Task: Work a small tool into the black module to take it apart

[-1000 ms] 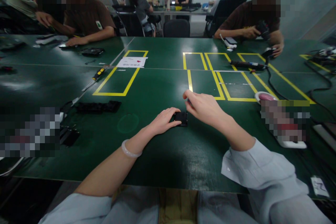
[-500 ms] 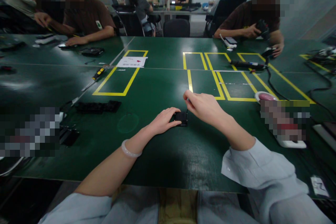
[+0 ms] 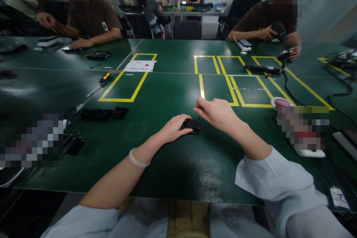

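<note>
A small black box-shaped part (image 3: 192, 125) lies on the green table (image 3: 173, 171) in front of me. My left hand (image 3: 178, 127) grips its left side, thumb at the near edge and fingers at the far edge. Above the part's right edge, my right hand (image 3: 214, 111) is closed in a pinch around a thin dark rod-like tool (image 3: 198, 118). Only a short length of its shaft shows, pointing down at the part's right side; the fingers hide its upper end.
Yellow tape outlines (image 3: 203, 85) mark the table ahead. To the left lie a yellow-black screwdriver (image 3: 104, 78), a black strip-like part (image 3: 103, 113) and a paper sheet (image 3: 140, 66). A white-edged pixelated object (image 3: 301, 130) stands right. Two co-workers sit across the table.
The fingers of my right hand have shifted slightly and turned around the thin tool. My left hand and the black part have stayed in place.
</note>
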`<state>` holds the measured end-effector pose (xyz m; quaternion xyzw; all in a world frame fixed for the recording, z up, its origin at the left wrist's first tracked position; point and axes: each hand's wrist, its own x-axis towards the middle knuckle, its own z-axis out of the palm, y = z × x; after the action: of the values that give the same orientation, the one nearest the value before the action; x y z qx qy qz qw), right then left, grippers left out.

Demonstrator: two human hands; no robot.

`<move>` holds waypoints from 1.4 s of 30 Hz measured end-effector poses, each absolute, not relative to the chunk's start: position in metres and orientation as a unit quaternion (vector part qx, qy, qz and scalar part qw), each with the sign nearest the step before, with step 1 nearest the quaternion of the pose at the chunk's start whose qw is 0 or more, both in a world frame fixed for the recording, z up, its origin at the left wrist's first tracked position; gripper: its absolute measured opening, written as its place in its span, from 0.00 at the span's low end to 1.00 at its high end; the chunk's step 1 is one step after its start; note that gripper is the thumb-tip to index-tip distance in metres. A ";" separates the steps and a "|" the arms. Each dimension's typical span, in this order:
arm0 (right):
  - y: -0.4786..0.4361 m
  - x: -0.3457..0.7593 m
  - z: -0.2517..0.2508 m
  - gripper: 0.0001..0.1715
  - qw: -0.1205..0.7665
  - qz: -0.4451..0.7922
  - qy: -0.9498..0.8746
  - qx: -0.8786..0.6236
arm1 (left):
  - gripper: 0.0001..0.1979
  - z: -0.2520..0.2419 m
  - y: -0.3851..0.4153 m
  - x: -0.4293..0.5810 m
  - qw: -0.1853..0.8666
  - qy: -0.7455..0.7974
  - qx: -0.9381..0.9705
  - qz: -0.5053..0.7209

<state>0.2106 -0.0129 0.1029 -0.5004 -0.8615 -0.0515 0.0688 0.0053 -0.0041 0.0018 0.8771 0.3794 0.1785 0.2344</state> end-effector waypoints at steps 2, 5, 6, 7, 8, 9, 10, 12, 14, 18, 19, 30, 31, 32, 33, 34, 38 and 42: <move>-0.013 0.211 0.103 0.17 0.079 -0.044 -0.864 -0.495 | 0.19 0.001 -0.004 0.005 0.235 0.380 0.876 0.180; -0.015 0.211 0.102 0.16 0.099 -0.032 -0.872 -0.478 | 0.19 0.001 -0.004 0.005 0.237 0.377 0.876 0.184; -0.015 0.211 0.102 0.16 0.103 -0.030 -0.874 -0.474 | 0.19 0.001 -0.004 0.005 0.239 0.376 0.876 0.185; -0.015 0.211 0.102 0.15 0.104 -0.028 -0.875 -0.471 | 0.19 0.001 -0.004 0.005 0.240 0.374 0.876 0.185; -0.016 0.211 0.102 0.14 0.105 -0.027 -0.876 -0.471 | 0.19 0.002 -0.004 0.005 0.240 0.374 0.876 0.187; -0.016 0.211 0.102 0.13 0.105 -0.028 -0.875 -0.471 | 0.19 0.002 -0.004 0.005 0.241 0.373 0.876 0.188; -0.015 0.211 0.102 0.13 0.104 -0.029 -0.875 -0.472 | 0.19 0.002 -0.004 0.005 0.241 0.373 0.875 0.190; -0.015 0.211 0.102 0.14 0.104 -0.030 -0.874 -0.474 | 0.19 0.002 -0.004 0.005 0.241 0.375 0.875 0.191; -0.015 0.211 0.102 0.15 0.101 -0.029 -0.874 -0.475 | 0.19 0.001 -0.004 0.005 0.241 0.377 0.874 0.191; -0.015 0.212 0.103 0.15 0.099 -0.024 -0.875 -0.473 | 0.19 0.000 -0.004 0.005 0.237 0.377 0.875 0.190; -0.016 0.212 0.104 0.15 0.099 -0.023 -0.876 -0.472 | 0.19 0.000 -0.004 0.005 0.236 0.376 0.876 0.189; -0.015 0.210 0.105 0.15 0.084 -0.033 -0.874 -0.478 | 0.19 0.004 -0.005 0.006 0.242 0.377 0.875 0.182; -0.015 0.210 0.105 0.15 0.078 -0.037 -0.873 -0.479 | 0.19 0.004 -0.005 0.005 0.242 0.377 0.875 0.180; -0.014 0.210 0.105 0.15 0.074 -0.041 -0.873 -0.480 | 0.18 0.004 -0.005 0.005 0.242 0.377 0.876 0.180; -0.014 0.211 0.104 0.15 0.073 -0.043 -0.873 -0.481 | 0.18 0.004 -0.005 0.005 0.242 0.377 0.876 0.180; -0.014 0.211 0.104 0.15 0.074 -0.044 -0.873 -0.481 | 0.18 0.004 -0.005 0.005 0.241 0.376 0.876 0.181; -0.016 0.211 0.104 0.13 0.095 -0.038 -0.872 -0.478 | 0.19 0.003 -0.005 0.006 0.239 0.374 0.876 0.189; -0.017 0.211 0.104 0.12 0.111 -0.027 -0.875 -0.471 | 0.19 0.002 -0.004 0.006 0.237 0.371 0.877 0.190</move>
<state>0.2109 -0.0173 0.1043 -0.4708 -0.8749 -0.0270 0.1107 0.0059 -0.0045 0.0020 0.8774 0.3714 0.1896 0.2373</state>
